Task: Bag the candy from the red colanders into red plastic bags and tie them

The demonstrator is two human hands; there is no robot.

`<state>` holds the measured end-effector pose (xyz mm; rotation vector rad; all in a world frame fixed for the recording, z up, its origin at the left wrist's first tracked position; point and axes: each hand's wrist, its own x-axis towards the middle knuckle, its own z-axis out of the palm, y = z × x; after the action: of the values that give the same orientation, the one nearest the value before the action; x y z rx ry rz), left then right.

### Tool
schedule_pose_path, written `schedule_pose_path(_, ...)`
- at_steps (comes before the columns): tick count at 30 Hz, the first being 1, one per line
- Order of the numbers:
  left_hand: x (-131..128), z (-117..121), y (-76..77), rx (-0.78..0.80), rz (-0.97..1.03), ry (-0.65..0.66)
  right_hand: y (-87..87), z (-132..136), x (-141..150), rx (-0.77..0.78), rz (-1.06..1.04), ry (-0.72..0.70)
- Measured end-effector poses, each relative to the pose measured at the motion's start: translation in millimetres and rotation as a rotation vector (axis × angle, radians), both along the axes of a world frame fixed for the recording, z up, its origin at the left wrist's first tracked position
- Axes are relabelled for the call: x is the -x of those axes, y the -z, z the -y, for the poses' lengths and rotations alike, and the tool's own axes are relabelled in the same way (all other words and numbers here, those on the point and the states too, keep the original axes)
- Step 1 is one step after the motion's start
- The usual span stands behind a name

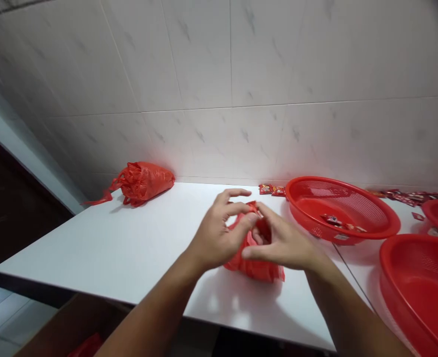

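A full red plastic bag (254, 267) stands on the white table in front of me, its top gathered upward between my hands. From the left, my left hand (224, 230) reaches to the bag's top, with thumb and index finger closing near the gathered plastic and the other fingers raised. My right hand (281, 240) is at the opposite side, its index finger at the bag's top and other fingers curled into the plastic. Its thumb stands apart. The hands partly hide the bag's upper part, and slight motion blurs the fingertips.
Another red plastic bag (148, 182), tied, lies at the table's back left. A red basket (343, 183) holding several small packets is to the right, with more red baskets (393, 248) beyond. Small red packets (273, 190) lie along the tiled wall (204, 139). A seam crosses the table.
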<state>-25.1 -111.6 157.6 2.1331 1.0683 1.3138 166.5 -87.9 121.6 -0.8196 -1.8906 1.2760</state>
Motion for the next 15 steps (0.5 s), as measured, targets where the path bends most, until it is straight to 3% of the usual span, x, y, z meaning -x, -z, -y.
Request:
schedule_pose_path(4, -7, 17, 6.2, 0.040, -0.073, -0.017, 6.0, 4, 25, -0.027, 0.077, -0.079)
schedule_pose_path(11, 19, 30, 34.1, 0.058, 0.126, -0.108, 24.4, -3, 17, 0.169, 0.024, -0.132)
schedule_pose_path(15, 27, 77, 48.4, 0.013, 0.270, -0.204, 23.2, 5, 13, 0.222, 0.071, -0.119)
